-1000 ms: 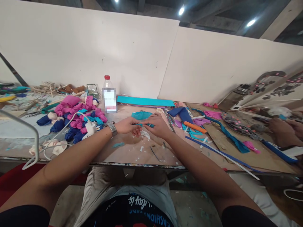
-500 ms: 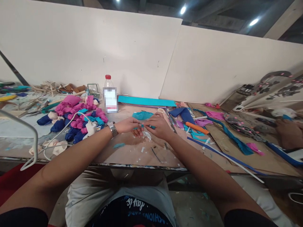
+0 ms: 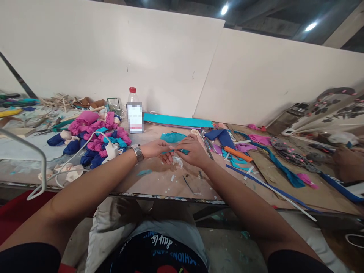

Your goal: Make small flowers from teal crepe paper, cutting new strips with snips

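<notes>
My left hand and my right hand meet over the middle of the table, fingers pinched together. Between them they hold a small teal piece of crepe paper, stretched from one hand to the other. A white scrap lies on the table just under the fingers. A crumpled teal paper wad rests just behind the hands. A metal watch sits on my left wrist.
A heap of pink, navy and teal paper rolls and a white cable lie to the left. A water bottle and a flat teal sheet stand at the back. Paper strips and an orange cutter lie right. Another person's hand is far right.
Both hands stay pinched on the teal piece in the same place. The view has shifted slightly; the other person's hand at far right has drawn back.
</notes>
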Motion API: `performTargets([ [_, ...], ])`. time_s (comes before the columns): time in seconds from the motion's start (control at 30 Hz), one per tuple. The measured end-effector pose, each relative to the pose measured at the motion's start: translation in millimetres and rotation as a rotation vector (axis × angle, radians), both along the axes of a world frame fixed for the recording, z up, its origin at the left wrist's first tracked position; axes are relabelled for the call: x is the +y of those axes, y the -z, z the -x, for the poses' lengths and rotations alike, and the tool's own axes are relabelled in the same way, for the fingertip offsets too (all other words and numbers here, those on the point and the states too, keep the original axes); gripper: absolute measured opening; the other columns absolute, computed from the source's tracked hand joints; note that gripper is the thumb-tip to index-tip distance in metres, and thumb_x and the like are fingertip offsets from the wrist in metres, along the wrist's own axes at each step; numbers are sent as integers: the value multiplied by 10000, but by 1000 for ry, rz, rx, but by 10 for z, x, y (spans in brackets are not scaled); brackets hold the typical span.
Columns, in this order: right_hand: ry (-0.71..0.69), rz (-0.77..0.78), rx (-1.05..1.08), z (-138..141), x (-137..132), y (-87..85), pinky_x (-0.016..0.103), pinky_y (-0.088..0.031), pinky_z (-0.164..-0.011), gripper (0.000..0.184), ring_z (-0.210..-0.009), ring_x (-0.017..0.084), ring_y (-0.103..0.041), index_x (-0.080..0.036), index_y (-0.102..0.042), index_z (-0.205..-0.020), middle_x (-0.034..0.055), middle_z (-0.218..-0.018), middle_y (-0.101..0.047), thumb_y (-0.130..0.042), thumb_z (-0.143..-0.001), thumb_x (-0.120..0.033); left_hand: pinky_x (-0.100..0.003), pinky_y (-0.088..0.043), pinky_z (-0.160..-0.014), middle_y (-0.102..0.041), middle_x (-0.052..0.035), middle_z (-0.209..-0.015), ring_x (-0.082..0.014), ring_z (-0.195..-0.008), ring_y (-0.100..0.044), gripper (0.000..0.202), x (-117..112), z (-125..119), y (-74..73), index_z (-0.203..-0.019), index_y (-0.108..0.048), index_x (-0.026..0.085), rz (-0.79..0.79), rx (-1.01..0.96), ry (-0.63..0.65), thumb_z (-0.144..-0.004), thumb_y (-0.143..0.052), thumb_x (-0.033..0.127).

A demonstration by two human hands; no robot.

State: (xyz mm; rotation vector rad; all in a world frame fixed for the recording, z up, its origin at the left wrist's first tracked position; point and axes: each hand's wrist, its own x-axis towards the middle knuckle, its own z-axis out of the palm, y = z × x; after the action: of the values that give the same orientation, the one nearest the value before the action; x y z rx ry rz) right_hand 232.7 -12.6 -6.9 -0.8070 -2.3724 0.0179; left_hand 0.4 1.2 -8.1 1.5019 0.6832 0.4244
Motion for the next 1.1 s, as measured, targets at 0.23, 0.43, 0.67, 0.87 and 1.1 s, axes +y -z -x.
performTargets([
  [0.23, 58, -56, 16, 30, -31, -30, 467, -390, -963, 197, -974, 259, -660, -261, -778, -909, 49, -901, -793, -652, -958, -404, -289, -602, -661, -774, -111, -796, -186, -700, -754, 522, 17, -25, 17, -856, -671, 123, -136, 43, -36, -859, -682, 645],
  [0.43, 108, -33, 44, 36, -22, 10, 461, -408, -953, 130, -994, 271, -631, -245, -774, -911, 43, -916, -797, -695, -934, -345, -256, -584, -606, -749, -74, -740, -171, -652, -745, 388, 14, -70, 90, -822, -634, 142, -340, 72, -117, -946, -598, 508],
  [0.67, 153, -38, 96, 38, -8, 50, 468, -399, -949, 90, -977, 270, -625, -249, -786, -917, 37, -905, -787, -729, -917, -319, -235, -513, -644, -765, -28, -747, -149, -665, -732, 344, -42, -66, 82, -811, -637, 172, -678, 168, -194, -1008, -494, 415],
  [0.87, 158, 14, 104, 36, -4, 63, 477, -401, -952, 139, -1002, 282, -613, -239, -773, -920, 53, -928, -782, -697, -936, -355, -265, -428, -678, -783, -14, -792, -174, -735, -703, 295, -83, -80, 33, -850, -698, 198, -1015, 374, -253, -1005, -507, 360],
  [1.1, 195, 74, 156, 48, 14, 81, 478, -406, -953, 202, -1026, 295, -594, -239, -774, -933, 63, -900, -759, -686, -942, -420, -290, -373, -640, -777, -40, -821, -200, -748, -691, 343, -76, -86, 35, -928, -718, 203, -1159, 492, -280, -1030, -450, 392],
])
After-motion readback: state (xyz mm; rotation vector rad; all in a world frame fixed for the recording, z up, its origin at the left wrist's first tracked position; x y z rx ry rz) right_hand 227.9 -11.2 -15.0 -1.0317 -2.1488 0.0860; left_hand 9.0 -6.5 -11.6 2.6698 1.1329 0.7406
